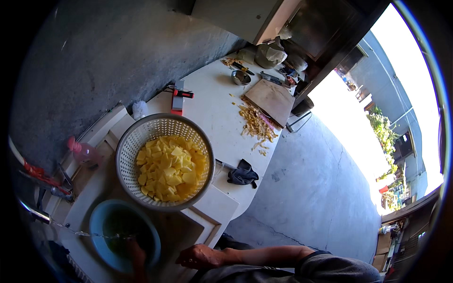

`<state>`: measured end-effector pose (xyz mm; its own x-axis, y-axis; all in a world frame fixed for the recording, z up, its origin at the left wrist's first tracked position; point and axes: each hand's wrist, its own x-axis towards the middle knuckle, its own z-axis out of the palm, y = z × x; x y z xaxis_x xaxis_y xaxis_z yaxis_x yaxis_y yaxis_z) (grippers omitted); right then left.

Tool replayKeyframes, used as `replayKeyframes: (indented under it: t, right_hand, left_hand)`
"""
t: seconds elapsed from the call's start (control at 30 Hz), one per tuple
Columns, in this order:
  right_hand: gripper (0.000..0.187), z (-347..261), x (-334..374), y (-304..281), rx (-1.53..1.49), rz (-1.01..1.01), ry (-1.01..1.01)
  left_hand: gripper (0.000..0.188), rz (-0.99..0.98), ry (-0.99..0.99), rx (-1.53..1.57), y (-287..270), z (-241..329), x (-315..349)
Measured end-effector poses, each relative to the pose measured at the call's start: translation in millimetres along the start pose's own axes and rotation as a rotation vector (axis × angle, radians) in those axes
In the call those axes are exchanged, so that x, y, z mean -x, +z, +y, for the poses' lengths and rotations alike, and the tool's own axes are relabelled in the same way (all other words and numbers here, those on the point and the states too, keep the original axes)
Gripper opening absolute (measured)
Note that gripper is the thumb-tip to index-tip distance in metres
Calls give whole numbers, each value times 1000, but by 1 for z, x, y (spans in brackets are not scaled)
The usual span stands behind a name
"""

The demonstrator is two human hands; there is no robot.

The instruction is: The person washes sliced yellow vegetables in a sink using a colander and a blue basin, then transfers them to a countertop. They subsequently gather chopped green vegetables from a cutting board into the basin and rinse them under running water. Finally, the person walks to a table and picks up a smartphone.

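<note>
My left hand (137, 254) reaches into a light blue basin (97, 221) in the sink, where shade and water hide its fingers. Something dark green (120, 226), perhaps leaves, lies in the basin; its kind does not show clearly. From the tap (40, 213) a thin stream of water falls into it. My right hand (200, 257) hovers to the right of the basin, fingers curled closed; whether anything is inside them is hidden. Beyond the basin stands a large perforated colander (125, 165), heaped with cut yellow pieces, apparently potato (172, 167).
On the white table (212, 108) lie a dark cloth (243, 173), a heap of peelings (257, 122), a cutting board (271, 101), a small metal bowl (240, 78) and a red-and-black handled tool (183, 94). A pink bottle (84, 152) stands by the wall at left.
</note>
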<state>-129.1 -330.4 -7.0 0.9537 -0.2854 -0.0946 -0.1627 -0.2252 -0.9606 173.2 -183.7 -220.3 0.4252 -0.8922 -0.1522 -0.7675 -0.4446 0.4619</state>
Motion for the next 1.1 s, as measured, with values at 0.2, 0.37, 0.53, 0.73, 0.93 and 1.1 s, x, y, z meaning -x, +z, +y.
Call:
replayKeyframes:
  t: [0.2, 0.37, 0.53, 0.73, 0.93, 1.1]
  right_hand:
    - [26, 14, 79, -56, 11, 166, 24]
    - [26, 41, 180, -96, 318, 243, 292]
    - [23, 112, 271, -101, 344, 360, 485]
    - [34, 160, 337, -93, 405, 421, 584]
    - [40, 207, 368, -96, 286, 282, 719]
    - [44, 225, 385, -116, 267, 185, 719]
  left_hand:
    - [43, -249, -163, 212, -36, -23, 3]
    - [29, 292, 172, 117, -50, -7, 33]
    - [15, 176, -293, 360, -65, 34, 70]
    - [39, 380, -172, 173, -98, 152, 84]
    - [52, 587, -156, 150, -114, 238, 137]
    - [53, 587, -123, 220, -87, 276, 182]
